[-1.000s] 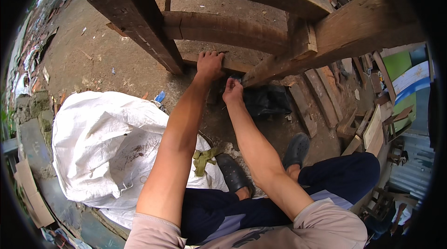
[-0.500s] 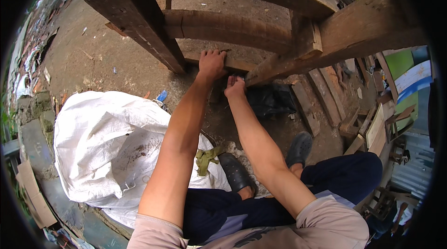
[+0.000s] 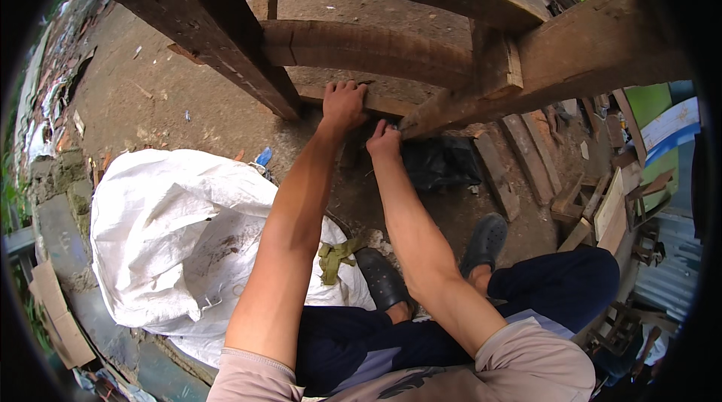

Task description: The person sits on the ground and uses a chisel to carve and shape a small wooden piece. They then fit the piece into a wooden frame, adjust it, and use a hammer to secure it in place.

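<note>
A brown timber frame (image 3: 376,48) stands before me, with two thick posts and several crosspieces. My left hand (image 3: 344,106) reaches to the lowest wooden rail (image 3: 387,106), its fingers bent over the top of the wood. Just to the right and nearer, my right hand (image 3: 384,140) is closed beside the foot of the right post (image 3: 436,114). Whatever its fingers hold, if anything, is hidden in shadow. A black plastic bag (image 3: 440,163) lies on the ground right of that hand.
A large white sack (image 3: 173,229) with a green cloth strip (image 3: 336,259) lies at my left. Loose planks (image 3: 530,157) and scrap wood (image 3: 609,206) crowd the right side. My feet in dark clogs (image 3: 483,242) rest on the dirt ground.
My right hand has turned slightly and its fingers have curled in more, beside the post's foot. The left hand keeps its place on the rail.
</note>
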The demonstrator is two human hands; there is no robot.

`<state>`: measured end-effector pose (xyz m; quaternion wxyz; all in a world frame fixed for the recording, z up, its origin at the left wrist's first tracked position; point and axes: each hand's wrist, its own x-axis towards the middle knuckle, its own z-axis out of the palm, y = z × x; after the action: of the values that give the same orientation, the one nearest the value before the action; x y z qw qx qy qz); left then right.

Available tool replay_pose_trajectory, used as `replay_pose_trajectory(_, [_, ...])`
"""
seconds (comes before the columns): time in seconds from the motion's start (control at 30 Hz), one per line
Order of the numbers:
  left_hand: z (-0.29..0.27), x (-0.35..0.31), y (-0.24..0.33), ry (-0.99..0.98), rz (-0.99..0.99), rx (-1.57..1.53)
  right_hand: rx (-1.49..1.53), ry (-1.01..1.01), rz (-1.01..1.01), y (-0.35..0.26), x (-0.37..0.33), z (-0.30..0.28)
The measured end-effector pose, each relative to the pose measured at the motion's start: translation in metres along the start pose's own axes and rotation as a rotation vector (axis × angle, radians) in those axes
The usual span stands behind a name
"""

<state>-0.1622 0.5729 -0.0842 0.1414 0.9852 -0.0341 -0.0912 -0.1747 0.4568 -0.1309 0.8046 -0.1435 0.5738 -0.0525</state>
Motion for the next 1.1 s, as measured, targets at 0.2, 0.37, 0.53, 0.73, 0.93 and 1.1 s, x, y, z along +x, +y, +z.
replay_pose_trajectory(0.2, [0.001,0.000,-0.002,0.015,0.004,-0.001,0.049,-0.006,0.058,0.001,0.014,-0.001])
replay_pose_trajectory(0.37, [0.005,-0.002,0.003,0.054,0.027,-0.007,-0.083,-0.015,-0.028,0.005,0.022,-0.004])
replay_pose_trajectory(0.53, [-0.005,0.006,0.008,-0.001,-0.005,0.016,-0.421,-0.068,0.026,-0.008,0.018,-0.014])
replay_pose_trajectory(0.73, [0.000,0.000,0.000,-0.084,-0.065,0.089,-1.527,-0.479,0.026,-0.024,-0.042,-0.029])
replay_pose_trajectory(0.93, [-0.012,0.015,0.012,-0.177,-0.037,0.379,-2.734,-1.103,-0.771,-0.046,-0.052,0.016])
replay_pose_trajectory(1.1, [-0.044,0.003,0.013,-0.424,-0.177,0.314,-3.138,-1.195,-0.570,-0.057,-0.166,0.032])
